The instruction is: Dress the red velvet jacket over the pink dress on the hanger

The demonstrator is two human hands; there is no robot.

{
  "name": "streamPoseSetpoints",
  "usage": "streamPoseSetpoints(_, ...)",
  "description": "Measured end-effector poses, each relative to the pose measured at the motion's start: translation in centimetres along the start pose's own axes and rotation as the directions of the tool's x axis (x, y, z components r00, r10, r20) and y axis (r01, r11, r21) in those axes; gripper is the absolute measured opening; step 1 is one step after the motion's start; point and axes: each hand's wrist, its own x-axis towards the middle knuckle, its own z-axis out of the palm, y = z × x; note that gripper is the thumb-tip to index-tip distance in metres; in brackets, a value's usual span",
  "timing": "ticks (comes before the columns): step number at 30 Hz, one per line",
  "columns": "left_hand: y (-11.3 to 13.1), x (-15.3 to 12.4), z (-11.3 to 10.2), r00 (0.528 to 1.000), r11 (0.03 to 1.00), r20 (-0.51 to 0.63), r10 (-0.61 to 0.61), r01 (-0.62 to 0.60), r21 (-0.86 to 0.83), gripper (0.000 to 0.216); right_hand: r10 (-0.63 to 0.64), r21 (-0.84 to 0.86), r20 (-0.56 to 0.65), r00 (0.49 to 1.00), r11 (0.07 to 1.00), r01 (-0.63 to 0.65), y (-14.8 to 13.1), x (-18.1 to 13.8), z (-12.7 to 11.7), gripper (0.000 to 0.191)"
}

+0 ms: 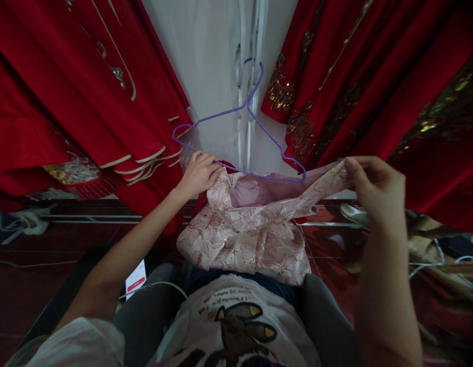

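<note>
A pale pink brocade garment (244, 239) with a metallic floral pattern and a pleated front lies across my lap. Its top edge gapes, showing a smooth pink lining (255, 192). My left hand (200, 173) is closed at the garment's left upper corner, right against the lower bar of a purple wire hanger (225, 110). The hanger's bottom bar runs along the open top edge, and its hook points away from me. On the other side, my right hand (377, 186) pinches the right end of the garment's upper edge between thumb and fingers, pulling it out sideways.
Red garments with trim hang at left (106, 92) and red ones with gold sequins at right (347, 86). Between them is a pale panel (198, 56) with metal rails. A phone-like white and red object (136, 279) and a cable lie by my left leg.
</note>
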Motion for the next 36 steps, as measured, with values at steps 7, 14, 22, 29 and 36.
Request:
streamPoseSetpoints(7, 2.6, 0.9, 1.6, 0.999, 0.972, -0.025, 0.045, -0.05, -0.231, 0.025, -0.222, -0.237, 0.065, 0.973, 0.944, 0.231, -2.4, 2.3, 2.9, 0.022)
streamPoseSetpoints(14, 4.7, 1.8, 2.4, 0.992, 0.875, -0.027, -0.124, 0.096, -0.475, 0.028, -0.173, -0.162, 0.11, 0.979, 0.968, 0.19, -2.5, 4.7, 6.7, 0.025)
streamPoseSetpoints(22, 0.3, 1.0, 2.3, 0.853, 0.763, -0.218, -0.474, 0.274, -0.585, 0.028, -0.114, -0.092, 0.096, 0.989, 0.988, 0.122, -0.9, 4.6, 7.8, 0.029)
streamPoseSetpoints(29, -5.5, -3.3, 3.6, 0.615, 0.537, -0.192, -0.765, 0.443, -0.718, 0.036, -0.12, -0.126, 0.086, 0.989, 0.983, 0.13, -0.9, 5.8, 6.8, 0.033)
streamPoseSetpoints(36, -6.4, -3.7, 3.6, 0.575, 0.424, -0.118, -0.81, 0.434, -0.795, 0.036, -0.117, -0.103, 0.087, 0.989, 0.987, 0.125, -0.9, 5.9, 7.3, 0.033)
